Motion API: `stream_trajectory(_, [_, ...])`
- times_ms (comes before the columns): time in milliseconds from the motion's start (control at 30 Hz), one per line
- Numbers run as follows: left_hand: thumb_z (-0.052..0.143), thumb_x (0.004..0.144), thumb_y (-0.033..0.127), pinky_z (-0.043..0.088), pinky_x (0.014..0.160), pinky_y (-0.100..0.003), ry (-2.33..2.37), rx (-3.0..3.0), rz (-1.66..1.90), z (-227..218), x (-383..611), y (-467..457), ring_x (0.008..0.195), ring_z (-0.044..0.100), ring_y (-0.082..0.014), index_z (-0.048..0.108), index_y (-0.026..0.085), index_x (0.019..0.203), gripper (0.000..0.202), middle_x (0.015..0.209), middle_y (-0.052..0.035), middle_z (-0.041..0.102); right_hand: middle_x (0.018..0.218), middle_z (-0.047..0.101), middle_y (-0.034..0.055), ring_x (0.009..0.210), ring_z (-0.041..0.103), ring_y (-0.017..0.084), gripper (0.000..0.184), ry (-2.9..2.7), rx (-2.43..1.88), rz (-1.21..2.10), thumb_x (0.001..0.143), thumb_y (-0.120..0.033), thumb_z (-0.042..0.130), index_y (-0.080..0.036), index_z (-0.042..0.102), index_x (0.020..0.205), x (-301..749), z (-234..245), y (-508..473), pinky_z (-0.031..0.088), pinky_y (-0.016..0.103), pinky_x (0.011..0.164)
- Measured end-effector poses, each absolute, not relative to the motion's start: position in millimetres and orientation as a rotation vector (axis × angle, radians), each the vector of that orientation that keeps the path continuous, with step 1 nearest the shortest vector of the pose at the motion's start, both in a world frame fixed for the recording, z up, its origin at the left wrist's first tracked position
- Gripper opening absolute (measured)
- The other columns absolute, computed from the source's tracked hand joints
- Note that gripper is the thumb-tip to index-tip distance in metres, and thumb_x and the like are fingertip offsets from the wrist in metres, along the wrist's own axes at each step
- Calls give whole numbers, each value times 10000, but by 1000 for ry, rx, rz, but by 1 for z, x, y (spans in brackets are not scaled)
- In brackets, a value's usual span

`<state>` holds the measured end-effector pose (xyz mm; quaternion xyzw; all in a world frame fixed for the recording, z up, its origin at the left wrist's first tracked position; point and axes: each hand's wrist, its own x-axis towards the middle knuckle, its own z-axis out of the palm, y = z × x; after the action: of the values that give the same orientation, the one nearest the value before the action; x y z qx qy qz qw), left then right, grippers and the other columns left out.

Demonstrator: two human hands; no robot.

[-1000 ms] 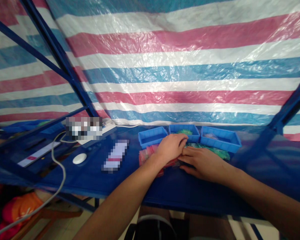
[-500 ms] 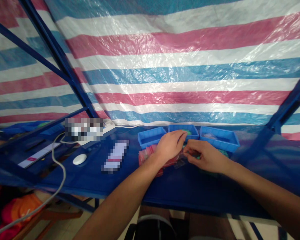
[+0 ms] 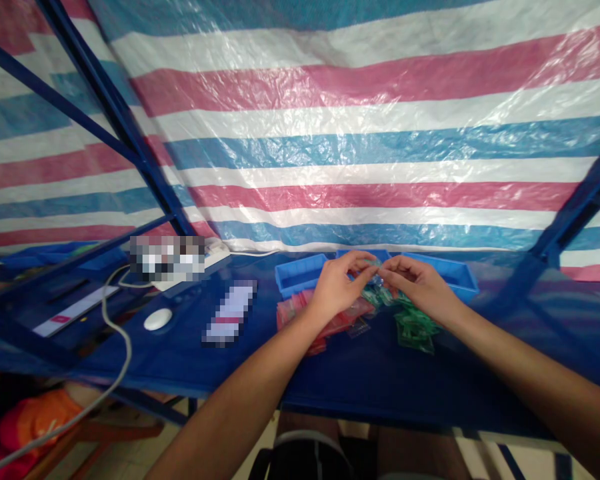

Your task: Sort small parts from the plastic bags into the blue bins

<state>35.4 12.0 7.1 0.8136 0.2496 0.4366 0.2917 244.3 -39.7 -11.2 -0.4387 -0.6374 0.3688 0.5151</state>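
Observation:
My left hand (image 3: 339, 287) and my right hand (image 3: 415, 287) meet above the table, their fingertips pinching a small see-through plastic packet (image 3: 375, 268) between them. Below my left wrist lies a loose heap of red plastic packets (image 3: 305, 317). A heap of green plastic packets (image 3: 415, 330) lies below my right hand, with a few more trailing toward the middle. Behind my hands stand blue plastic trays: one at left (image 3: 300, 275), one in the middle (image 3: 365, 253), mostly hidden by my fingers, and one at right (image 3: 445, 270).
The table has a dark blue cover (image 3: 380, 373). To the left are a white mouse (image 3: 157, 319), a pixelated object (image 3: 229, 313), a power strip (image 3: 215, 257) and a grey cable (image 3: 113, 327). A striped tarpaulin (image 3: 360, 153) on a blue metal frame (image 3: 115, 120) stands behind.
Both hands have risen and drawn together, fingertips now meeting over the trays. My right hand has moved back and uncovered the green packets. The packet is now pinched between my fingers.

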Motion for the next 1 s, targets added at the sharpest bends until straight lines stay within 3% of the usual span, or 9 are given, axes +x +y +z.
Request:
stream_trajectory(167, [682,1010,307,611,893,-331,620,2129,1116,6,35,13,943,802,-206,676,201,1313,321,1059,-63,836,836,743,29,659,636,186,470,-1524,-1056,856,872,-689,786,-235,732,980,246,-12,-37,521,333,628])
stream_trajectory(400, [707,979,253,627,978,-369,583,2026,1088,0,38,17,997,806,-208,655,193,1339,368,1096,-82,831,863,763,46,748,700,221,459,-1450,-1044,887,861,-674,805,-241,737,997,246,-14,-35,583,351,661])
stream_trajectory(533, [771,938,259,644,922,-346,560,1912,1108,-4,38,20,960,813,-206,659,184,1313,398,1073,-86,829,943,793,60,861,739,248,441,-1437,-1018,903,834,-612,858,-241,749,1045,247,-15,-34,613,361,694])
stream_trajectory(733, [804,918,282,634,835,-301,552,1798,1101,-6,41,20,920,813,-205,651,177,1315,438,1047,-96,822,882,794,44,764,738,209,429,-1347,-1003,925,783,-558,915,-220,762,997,244,-11,-34,605,341,685])
stream_trajectory(1000, [865,860,359,653,895,-376,580,1602,1081,-9,43,29,913,809,-212,651,169,1262,493,1031,-86,818,1017,835,63,906,794,239,446,-1201,-954,1051,758,-503,950,-228,775,1063,245,-16,-31,661,407,866])
